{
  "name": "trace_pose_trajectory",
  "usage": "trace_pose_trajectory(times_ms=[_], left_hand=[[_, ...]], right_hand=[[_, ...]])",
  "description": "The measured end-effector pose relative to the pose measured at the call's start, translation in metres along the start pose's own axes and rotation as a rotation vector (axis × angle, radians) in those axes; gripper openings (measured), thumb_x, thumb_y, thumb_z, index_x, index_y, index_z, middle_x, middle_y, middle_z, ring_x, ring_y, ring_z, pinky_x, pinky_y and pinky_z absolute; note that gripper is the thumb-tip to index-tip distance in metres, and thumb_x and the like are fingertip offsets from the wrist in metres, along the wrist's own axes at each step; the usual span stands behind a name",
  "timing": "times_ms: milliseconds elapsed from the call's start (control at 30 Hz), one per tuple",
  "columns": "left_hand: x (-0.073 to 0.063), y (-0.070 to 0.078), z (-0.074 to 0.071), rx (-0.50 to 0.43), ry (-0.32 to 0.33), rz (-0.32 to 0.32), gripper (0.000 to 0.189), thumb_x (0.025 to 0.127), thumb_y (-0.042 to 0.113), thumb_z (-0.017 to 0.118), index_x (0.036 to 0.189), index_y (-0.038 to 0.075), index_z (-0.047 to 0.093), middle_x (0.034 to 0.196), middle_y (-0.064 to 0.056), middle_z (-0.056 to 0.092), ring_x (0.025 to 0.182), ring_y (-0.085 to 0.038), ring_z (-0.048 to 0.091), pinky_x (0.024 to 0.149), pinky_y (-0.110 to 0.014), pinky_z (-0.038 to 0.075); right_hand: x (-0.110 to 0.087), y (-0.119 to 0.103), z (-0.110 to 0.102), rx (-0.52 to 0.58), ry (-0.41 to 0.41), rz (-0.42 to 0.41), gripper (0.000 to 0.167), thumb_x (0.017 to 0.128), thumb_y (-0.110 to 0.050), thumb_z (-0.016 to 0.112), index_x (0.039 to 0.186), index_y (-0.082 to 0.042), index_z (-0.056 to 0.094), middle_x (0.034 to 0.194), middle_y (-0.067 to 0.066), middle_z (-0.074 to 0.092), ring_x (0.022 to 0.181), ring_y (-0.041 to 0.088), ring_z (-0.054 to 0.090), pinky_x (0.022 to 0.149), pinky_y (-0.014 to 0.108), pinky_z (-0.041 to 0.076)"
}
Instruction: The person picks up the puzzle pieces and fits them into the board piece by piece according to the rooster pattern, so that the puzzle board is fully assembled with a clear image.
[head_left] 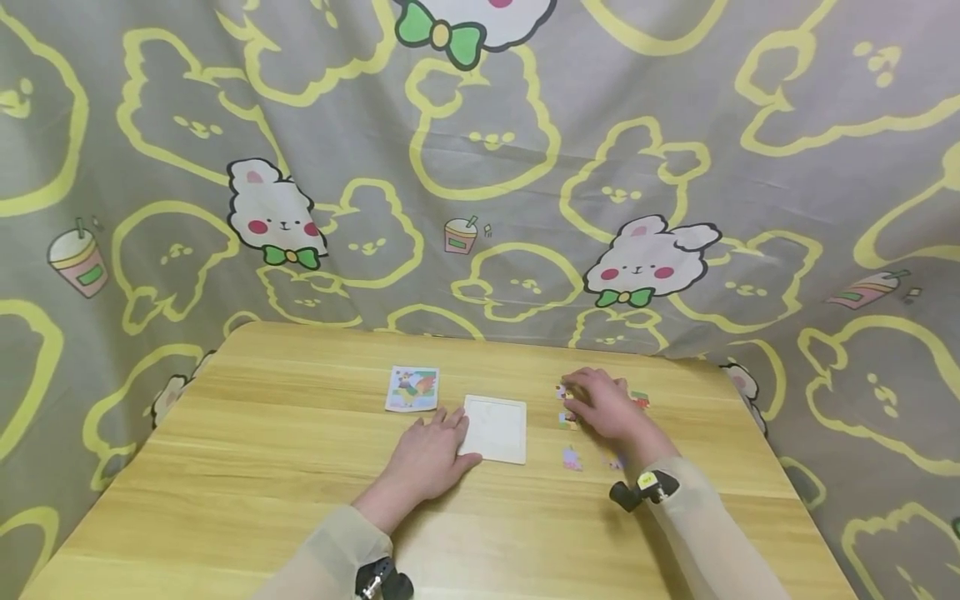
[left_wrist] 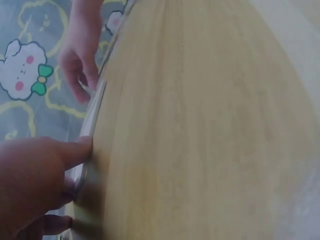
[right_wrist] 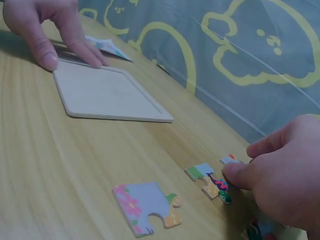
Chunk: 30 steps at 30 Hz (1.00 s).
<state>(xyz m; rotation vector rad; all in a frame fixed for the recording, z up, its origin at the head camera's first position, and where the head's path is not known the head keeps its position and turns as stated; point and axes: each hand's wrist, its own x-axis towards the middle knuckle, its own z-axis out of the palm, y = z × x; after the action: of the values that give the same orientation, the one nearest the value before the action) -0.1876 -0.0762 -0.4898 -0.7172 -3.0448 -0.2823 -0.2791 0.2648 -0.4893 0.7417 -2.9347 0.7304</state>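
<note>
Tray: one, white, square with rounded corners and a low raised rim (head_left: 495, 398); lies flat on the wood-grain surface (head_left: 247, 467), between the two hands.

Left hand (head_left: 423, 458): fingers extended and slightly spread, thumb apart; touches the tray along its left side, thumb at the near-left corner.

Right hand (head_left: 606, 407): lowered over the puzzle pieces right of the tray, thumb and forefinger extended, a small gap between their tips. A partly hidden puzzle piece (right_wrist: 229, 159) lies at the thumb tip; cannot tell whether it is pinched.

Green-cornered piece (right_wrist: 201, 171): with orange and dark patterned parts; flat, just beside the right thumb.

Pink-flowered piece (right_wrist: 131, 202): lilac ground, one rounded notch; flat, nearer the person, apart from the tray.

Red-and-green piece (head_left: 640, 399): partly hidden beyond the right hand.

Lilac piece (head_left: 615, 462): partly covered by the right wrist.

Picture card (head_left: 412, 388): printed with a bird; lies beyond the left hand, left of the tray.

Curtain (head_left: 525, 217): grey, yellow-outlined animals and white rabbit heads with green bows; hangs behind the surface.
</note>
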Motion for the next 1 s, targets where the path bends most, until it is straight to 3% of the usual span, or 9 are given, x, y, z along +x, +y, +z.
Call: trace_pose_trajectory(times_ms=[467,700,800,900,1000], left_hand=[[0.002,0.001,-0.003,-0.022,-0.039,-0.004,0.070,0.105,0.050,0.063,0.150,-0.004,0.056,0.158,-0.019,0.050,0.143,-0.046,0.049,0.110,-0.065,0.043],[0.002,0.003,-0.005,-0.015,-0.054,0.005,0.070,0.106,0.050,0.061,0.151,-0.003,0.055,0.160,-0.018,0.048,0.144,-0.044,0.047,0.111,-0.065,0.043],[0.000,0.003,-0.006,-0.017,-0.056,0.007,0.070,0.105,0.049,0.062,0.150,-0.004,0.055,0.159,-0.019,0.049,0.144,-0.044,0.048,0.111,-0.064,0.043],[0.000,0.002,-0.006,-0.014,-0.056,0.010,0.069,0.106,0.048,0.062,0.150,-0.005,0.055,0.159,-0.020,0.048,0.144,-0.044,0.048,0.111,-0.064,0.043],[-0.001,0.001,-0.006,-0.015,-0.054,0.014,0.069,0.106,0.047,0.062,0.150,-0.005,0.055,0.159,-0.020,0.048,0.144,-0.044,0.048,0.111,-0.064,0.043]], right_hand=[[0.012,0.002,-0.001,0.023,-0.095,0.027,0.037,0.100,-0.010,0.073,0.137,-0.007,0.068,0.119,0.004,0.064,0.115,0.031,0.055,0.094,0.061,0.031],[0.015,0.002,-0.007,0.098,-0.086,0.055,0.032,0.097,-0.009,0.078,0.125,-0.005,0.064,0.122,0.012,0.065,0.121,0.041,0.059,0.107,0.077,0.023],[0.015,0.002,-0.007,0.142,-0.090,0.053,0.033,0.096,-0.008,0.079,0.124,-0.004,0.062,0.120,0.014,0.065,0.118,0.040,0.061,0.109,0.072,0.033],[0.014,0.003,-0.006,0.169,-0.080,0.041,0.034,0.096,-0.006,0.079,0.125,-0.002,0.062,0.113,0.012,0.065,0.108,0.033,0.063,0.099,0.058,0.049],[0.014,0.005,-0.004,0.178,-0.060,0.004,0.035,0.095,-0.004,0.079,0.127,0.002,0.065,0.110,0.010,0.066,0.101,0.027,0.064,0.091,0.049,0.055]])
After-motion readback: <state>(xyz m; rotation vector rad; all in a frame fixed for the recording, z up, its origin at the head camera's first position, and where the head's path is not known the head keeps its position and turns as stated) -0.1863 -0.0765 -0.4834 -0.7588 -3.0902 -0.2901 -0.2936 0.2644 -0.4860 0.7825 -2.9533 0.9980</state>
